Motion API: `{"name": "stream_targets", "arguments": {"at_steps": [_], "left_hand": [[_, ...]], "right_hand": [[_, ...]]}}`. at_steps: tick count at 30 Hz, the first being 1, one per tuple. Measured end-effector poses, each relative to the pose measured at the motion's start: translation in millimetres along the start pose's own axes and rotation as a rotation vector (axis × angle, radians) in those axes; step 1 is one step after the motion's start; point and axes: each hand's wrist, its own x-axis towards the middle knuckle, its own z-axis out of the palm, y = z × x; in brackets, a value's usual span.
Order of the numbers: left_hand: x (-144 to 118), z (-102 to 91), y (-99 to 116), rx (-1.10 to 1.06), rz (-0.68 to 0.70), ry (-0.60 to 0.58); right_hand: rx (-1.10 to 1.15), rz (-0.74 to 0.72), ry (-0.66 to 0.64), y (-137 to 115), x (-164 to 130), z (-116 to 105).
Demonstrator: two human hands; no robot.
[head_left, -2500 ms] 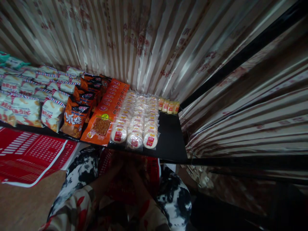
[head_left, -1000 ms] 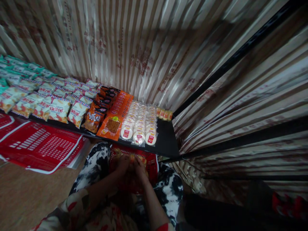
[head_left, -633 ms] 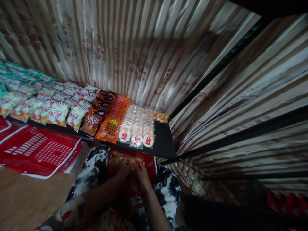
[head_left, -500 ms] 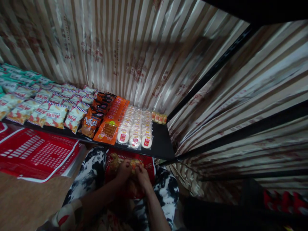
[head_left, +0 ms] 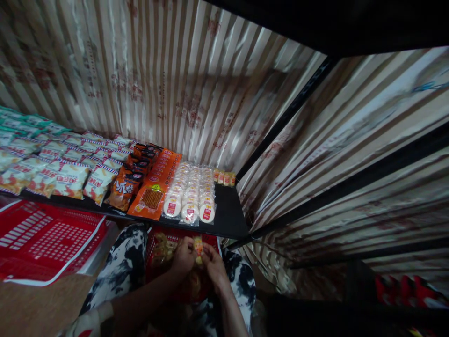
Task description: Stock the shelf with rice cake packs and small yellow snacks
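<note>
Between my two hands is a small yellow snack packet [head_left: 198, 248] with an orange-red label, held upright over a red basket [head_left: 218, 243]. My left hand [head_left: 184, 255] pinches its left edge, and my right hand [head_left: 213, 264] grips its right side. The basket sits between my knees and contains more yellowish wrapped packets [head_left: 163, 248], partly hidden by my hands and forearms. Similar small yellow packets [head_left: 224, 178] stand in a short row at the back right of the black shelf [head_left: 228, 210].
Left of those stand rows of round white crackers [head_left: 190, 213], an orange stick-snack bag [head_left: 150, 199], brown-orange bags [head_left: 122, 187] and white chip bags [head_left: 72, 178]. A red basket [head_left: 52, 234] lies at lower left. Black metal posts [head_left: 287, 117] and striped curtain [head_left: 175, 70] enclose the shelf.
The yellow packet has turned from lying sideways to upright between my hands, which are still on it. The camera view has shifted, so the shelf appears lower and further left.
</note>
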Motion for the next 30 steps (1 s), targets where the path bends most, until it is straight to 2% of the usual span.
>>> {"name": "stream_targets", "arguments": {"at_steps": [3,8,18,25,30], "left_hand": [[0,1.3,13,0.057,0.053,-0.017],[2,8.4,31,0.051,0.119,-0.039],[13,27.7,65,0.082,0.185,-0.042],[28,44.0,83,0.123,0.208,-0.060],[39,55.8,89,0.126,0.202,-0.096]], "right_hand": [[0.030,0.008,-0.025,-16,-5,-2],[0.015,-0.010,0.042,-34,-8,-7],[-0.040,-0.202,0.158,-36,12,-30],[-0.066,-0.221,0.247,-44,32,-45],[-0.112,-0.240,0.301,-39,48,-60]]}}
